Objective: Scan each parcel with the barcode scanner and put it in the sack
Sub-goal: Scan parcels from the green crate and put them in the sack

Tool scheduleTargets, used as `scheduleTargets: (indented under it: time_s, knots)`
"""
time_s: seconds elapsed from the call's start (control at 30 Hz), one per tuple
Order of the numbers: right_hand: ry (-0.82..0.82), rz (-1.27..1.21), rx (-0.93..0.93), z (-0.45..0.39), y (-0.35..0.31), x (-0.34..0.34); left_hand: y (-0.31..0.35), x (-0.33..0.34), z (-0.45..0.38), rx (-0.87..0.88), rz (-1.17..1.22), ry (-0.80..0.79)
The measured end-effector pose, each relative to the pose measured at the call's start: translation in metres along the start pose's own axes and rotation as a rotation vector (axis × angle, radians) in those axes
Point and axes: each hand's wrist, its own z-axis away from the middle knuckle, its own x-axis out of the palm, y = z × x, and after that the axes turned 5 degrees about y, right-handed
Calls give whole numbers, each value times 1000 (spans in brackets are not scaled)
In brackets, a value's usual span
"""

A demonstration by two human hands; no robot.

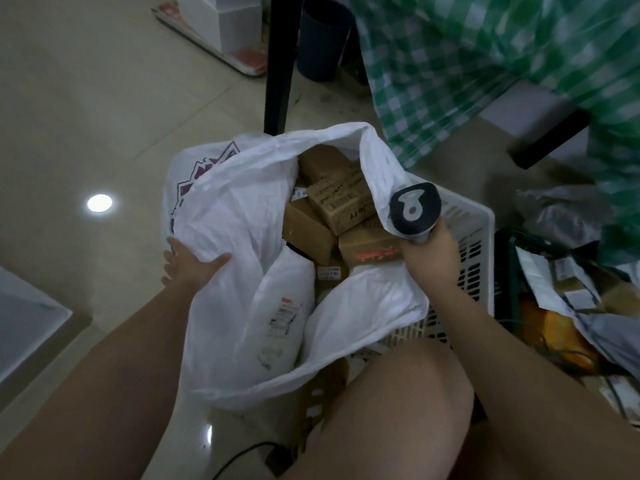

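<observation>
Left hand: the left hand (188, 263) lies with fingers spread flat against the outside of the crinkled white plastic sack (221, 216), thumb hooked over its rim, holding the mouth wide.
Right hand: the right hand (427, 251) is wrapped round the handle of the grey-and-black handheld barcode scanner (415, 206), whose head sits at the sack's right rim and points down into it.
Scan light: a red glow falls on the brown cardboard parcel with red print (370, 249) just below the scanner; whether it has registered I cannot tell.
In the sack: several brown cardboard boxes, among them a labelled box with handwriting (341, 202), and a white plastic mailer with a printed label (280, 306) already lie inside.
Left to do: a heap of grey and white mailer parcels (568, 292) lies on the floor beside the white slotted plastic basket (467, 237), apparently unsacked.
Progress: by my reading well under way, not finished.
</observation>
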Motion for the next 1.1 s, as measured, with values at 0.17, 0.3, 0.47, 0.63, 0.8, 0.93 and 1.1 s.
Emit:
scheduleTargets:
  time_s: [0.17, 0.3, 0.47, 0.63, 0.8, 0.93, 1.1]
  knots:
    - [7, 48, 33, -8, 9, 6, 10, 7, -28, 24, 55, -46]
    - [36, 56, 43, -12, 14, 9, 10, 6, -19, 124, 53, -126]
    - [9, -15, 117, -10, 7, 12, 11, -1, 16, 299, -18, -172]
    - [-9, -159, 105, -1, -27, 5, 45, -35, 56, 469, 69, -26]
    - [40, -339, -64, -8, -81, -35, 126, -92, 89, 697, 226, 133]
    - [98, -356, -151, -34, -137, -79, 219, -140, 122, 766, 337, 234]
    - [239, -531, -217, -80, -214, -161, 348, -193, 187, 916, 442, 249]
